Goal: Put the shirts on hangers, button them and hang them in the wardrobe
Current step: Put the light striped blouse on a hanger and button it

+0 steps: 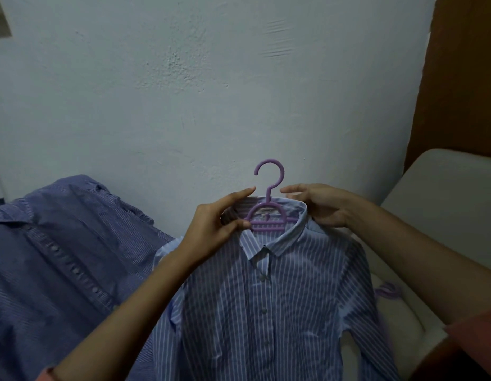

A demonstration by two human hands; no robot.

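The light blue white-striped cotton shirt (pixel 266 298) sits buttoned on the purple plastic hanger (pixel 266 213), left hand (pixel 219 224) pinching and right hand (pixel 321 207) gripping its collar, unhung; the darker blue striped shirt (pixel 60 243) awaits on the bed.

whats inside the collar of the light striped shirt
A purple hanger: its hook and crossbars show above the light striped shirt. Its shoulder arms are hidden under fabric.

A: What's under your work?
B: A pale surface (pixel 420 323) by the wall. Your dark blue shirt (pixel 60 257) lies flat at left, the light striped shirt (pixel 266 312) beside it, w/ a spare purple hanger (pixel 387 291) at right.
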